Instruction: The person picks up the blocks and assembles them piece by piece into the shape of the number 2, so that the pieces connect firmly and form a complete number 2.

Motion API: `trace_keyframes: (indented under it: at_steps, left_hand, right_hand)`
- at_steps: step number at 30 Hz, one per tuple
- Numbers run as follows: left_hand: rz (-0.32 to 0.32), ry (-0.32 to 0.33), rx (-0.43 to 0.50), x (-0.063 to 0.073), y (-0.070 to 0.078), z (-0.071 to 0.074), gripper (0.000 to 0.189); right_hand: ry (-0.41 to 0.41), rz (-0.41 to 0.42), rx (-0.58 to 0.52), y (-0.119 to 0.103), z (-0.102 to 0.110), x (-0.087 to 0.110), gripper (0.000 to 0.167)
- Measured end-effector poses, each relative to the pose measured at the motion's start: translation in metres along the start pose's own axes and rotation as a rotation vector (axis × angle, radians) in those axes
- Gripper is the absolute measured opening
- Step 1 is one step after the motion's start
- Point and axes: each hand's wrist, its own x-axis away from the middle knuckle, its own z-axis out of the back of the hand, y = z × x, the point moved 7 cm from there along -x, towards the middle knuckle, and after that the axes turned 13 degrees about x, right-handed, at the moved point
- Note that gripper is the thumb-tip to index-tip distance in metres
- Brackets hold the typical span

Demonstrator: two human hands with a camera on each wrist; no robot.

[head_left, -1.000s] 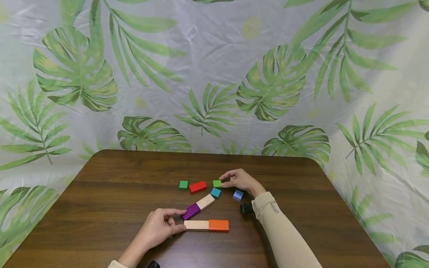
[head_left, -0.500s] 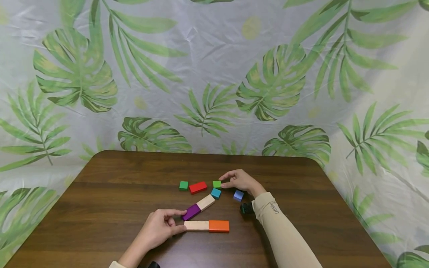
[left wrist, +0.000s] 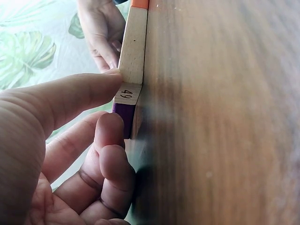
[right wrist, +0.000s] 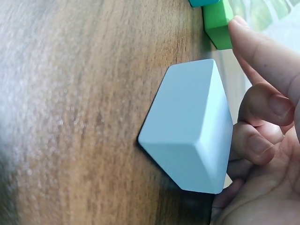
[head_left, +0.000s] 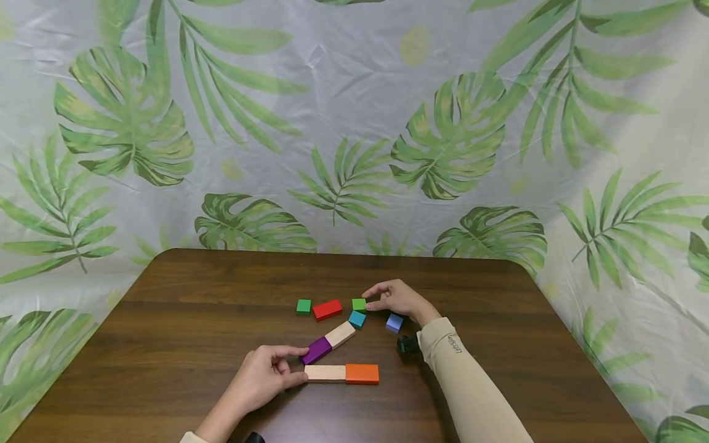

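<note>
1. We're looking past the leafy cloth [head_left: 354, 123] to the table [head_left: 199, 307], where every block is lying.
2. Here we're seeing the left hand [head_left: 263, 376] with thumb and index spreading apart: the thumb is touching the near plain block [head_left: 324, 373] at its left end, the index the purple block [head_left: 317, 351].
3. Across from it, we're watching the right hand [head_left: 403, 300] reaching in from the right, its thumb touching the lime block [head_left: 358, 304]; whether thumb and index are pinching it, we're not managing to tell.
4. We're following the near row: plain, then the orange block [head_left: 362, 373], long axis running left to right.
5. Purple and the far plain block [head_left: 340, 334] are lying end to end, and we're tracing their long axis slanting away from the left hand toward the teal block [head_left: 357, 319].
6. The red block [head_left: 327, 309] is sitting between the dark green block [head_left: 303, 306] and lime.
7. Now the key relation we're reading: lime is lying just left of the right fingertips, with the right hand being clearly nearer; teal is sitting close on its near side.
8. We're also spotting the blue block [head_left: 394, 322] lying near the right wrist.
</note>
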Motion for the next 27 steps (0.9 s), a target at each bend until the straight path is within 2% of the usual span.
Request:
trace_keyframes:
  at_steps: [15, 27]
  left_hand:
    - [-0.019, 0.010, -0.016, -0.001, 0.000, 0.000, 0.039]
    - [-0.007, 0.007, -0.005, -0.001, -0.002, 0.000, 0.039]
  right_hand:
    - [0.002, -0.023, -0.038, 0.006, 0.000, 0.001, 0.031]
    - [-0.002, -0.011, 0.002, 0.014, 0.007, 0.008, 0.034]
